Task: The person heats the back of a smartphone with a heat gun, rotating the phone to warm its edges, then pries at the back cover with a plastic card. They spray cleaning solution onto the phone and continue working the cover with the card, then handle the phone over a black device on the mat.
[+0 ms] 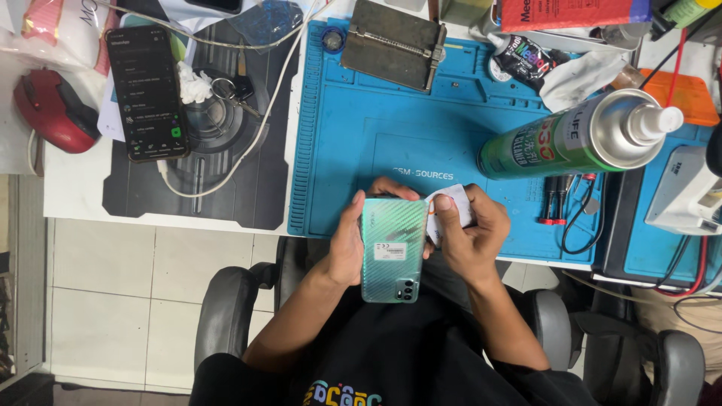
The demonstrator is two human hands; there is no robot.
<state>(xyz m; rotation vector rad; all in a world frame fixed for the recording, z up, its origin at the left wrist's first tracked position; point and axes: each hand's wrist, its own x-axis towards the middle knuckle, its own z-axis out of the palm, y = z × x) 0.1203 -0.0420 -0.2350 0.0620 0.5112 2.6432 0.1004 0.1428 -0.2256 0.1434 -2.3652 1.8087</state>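
My left hand (347, 244) has its grip clamped round a green phone (389, 252), back up, at the near edge of the blue mat (376, 135); my right hand (470, 237) pinches a white card (450, 207) at its side. A green spray can (571, 139) lies right, a black phone (147, 94) far left. A white label sits mid-back on the green phone.

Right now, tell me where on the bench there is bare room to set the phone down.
The blue mat is bare in the middle, bordered by the metal jig above, the spray can on one side and the hands below. The far edge and the corner by the screwdrivers are crowded.
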